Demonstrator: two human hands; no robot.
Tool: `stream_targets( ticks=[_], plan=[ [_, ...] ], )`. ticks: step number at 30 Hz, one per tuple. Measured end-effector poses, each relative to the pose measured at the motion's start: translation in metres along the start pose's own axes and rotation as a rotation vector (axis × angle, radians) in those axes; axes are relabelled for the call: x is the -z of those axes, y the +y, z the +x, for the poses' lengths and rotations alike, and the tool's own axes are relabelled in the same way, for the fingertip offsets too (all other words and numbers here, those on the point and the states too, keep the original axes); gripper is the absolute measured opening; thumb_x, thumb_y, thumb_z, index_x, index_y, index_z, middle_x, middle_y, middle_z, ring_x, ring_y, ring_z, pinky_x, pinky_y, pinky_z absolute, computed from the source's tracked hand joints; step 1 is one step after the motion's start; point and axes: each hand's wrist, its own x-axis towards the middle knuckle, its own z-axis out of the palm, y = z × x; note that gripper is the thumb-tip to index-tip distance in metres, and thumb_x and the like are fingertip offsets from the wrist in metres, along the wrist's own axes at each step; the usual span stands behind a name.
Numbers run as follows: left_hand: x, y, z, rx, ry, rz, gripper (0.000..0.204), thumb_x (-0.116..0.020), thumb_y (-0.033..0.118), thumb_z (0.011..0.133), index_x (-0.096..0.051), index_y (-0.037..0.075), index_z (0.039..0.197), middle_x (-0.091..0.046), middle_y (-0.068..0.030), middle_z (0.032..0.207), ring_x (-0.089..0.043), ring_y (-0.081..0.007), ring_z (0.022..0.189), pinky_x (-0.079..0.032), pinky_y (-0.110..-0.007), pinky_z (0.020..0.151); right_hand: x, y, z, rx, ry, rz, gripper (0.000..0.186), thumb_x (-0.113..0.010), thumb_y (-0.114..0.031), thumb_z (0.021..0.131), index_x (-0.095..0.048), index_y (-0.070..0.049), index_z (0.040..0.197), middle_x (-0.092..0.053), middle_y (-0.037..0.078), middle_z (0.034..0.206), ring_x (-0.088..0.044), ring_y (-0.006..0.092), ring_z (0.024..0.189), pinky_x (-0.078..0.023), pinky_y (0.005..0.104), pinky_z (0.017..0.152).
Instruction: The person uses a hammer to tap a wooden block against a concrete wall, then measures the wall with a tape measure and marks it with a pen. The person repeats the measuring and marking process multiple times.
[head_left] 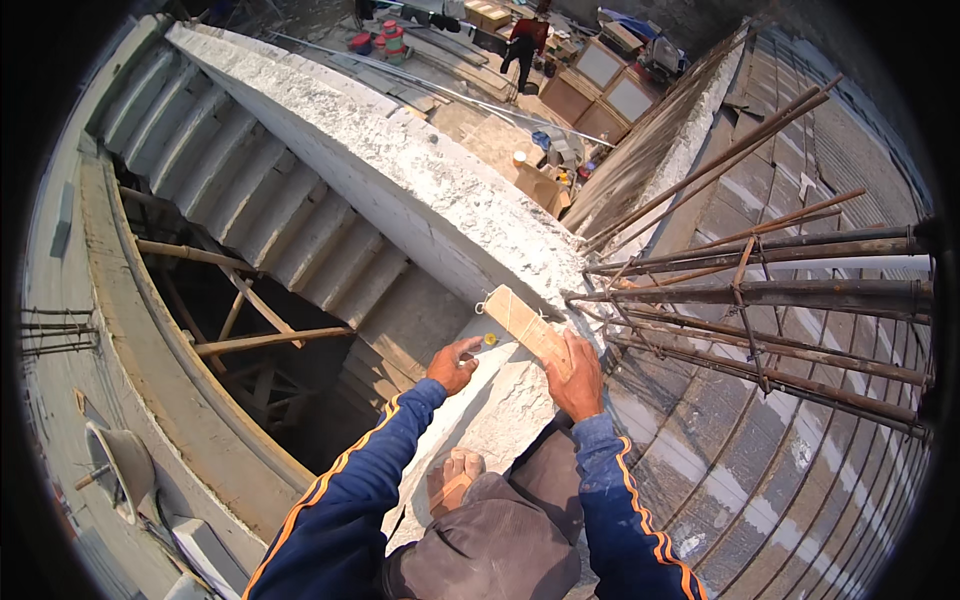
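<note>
Right hand [577, 378] grips a wooden block [520, 316] by its near end, string [510, 300] already wrapped round the far part; left of that grip, a small yellow piece [490, 340], seemingly yet to be settled, shows beside the loosely curled left hand [455, 366] (whether pinching thread, I cannot tell).

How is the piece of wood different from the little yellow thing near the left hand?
The piece of wood is long and blocky; the yellow thing is tiny and looks round. The piece of wood is pale tan, while the yellow thing is a stronger yellow. The right hand grips the piece of wood, but the yellow thing is just near the left hand.
</note>
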Motion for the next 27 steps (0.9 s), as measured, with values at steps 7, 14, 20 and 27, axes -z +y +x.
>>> stream_targets(
  ticks=[7, 14, 20, 27],
  plan=[
    [-0.041, -0.003, 0.061, -0.19, -0.16, 0.404, 0.056, -0.071, 0.008, 0.084, -0.059, 0.012, 0.139, -0.06, -0.0183, 0.138, -0.057, -0.0382, 0.126, -0.045, -0.042, 0.109, 0.001, 0.004, -0.002, 0.013, -0.037, -0.084, 0.07, -0.072, -0.028, 0.085, -0.049, 0.001, 0.144, -0.058, 0.019, 0.127, -0.054, 0.0396, 0.119, -0.042, 0.0488, 0.101],
    [-0.045, -0.015, 0.08, -0.116, -0.276, 0.542, 0.041, -0.069, 0.009, 0.084, -0.068, 0.013, 0.125, -0.068, -0.0211, 0.122, -0.065, -0.0412, 0.108, -0.053, -0.049, 0.094, -0.003, -0.001, -0.002, -0.003, 0.006, -0.085, 0.07, -0.072, -0.027, 0.084, -0.049, -0.001, 0.145, -0.056, 0.019, 0.129, -0.052, 0.0391, 0.12, -0.041, 0.0498, 0.1],
    [-0.061, -0.048, 0.101, 0.018, -0.143, 0.505, 0.04, -0.066, 0.015, 0.091, -0.063, 0.015, 0.131, -0.067, -0.0215, 0.124, -0.064, -0.0446, 0.109, -0.053, -0.049, 0.094, -0.001, -0.005, -0.001, 0.007, 0.001, -0.089, 0.069, -0.073, -0.022, 0.083, -0.048, -0.001, 0.144, -0.055, 0.02, 0.128, -0.051, 0.0399, 0.119, -0.039, 0.0501, 0.102],
    [-0.069, -0.074, 0.117, -0.077, -0.014, 0.494, 0.025, -0.059, 0.015, 0.095, -0.065, 0.012, 0.12, -0.071, -0.0236, 0.109, -0.066, -0.0455, 0.103, -0.054, -0.053, 0.087, -0.001, -0.006, 0.002, 0.025, -0.015, -0.071, 0.071, -0.073, -0.022, 0.081, -0.048, -0.003, 0.145, -0.054, 0.02, 0.128, -0.049, 0.0397, 0.119, -0.037, 0.0503, 0.103]
  ],
)
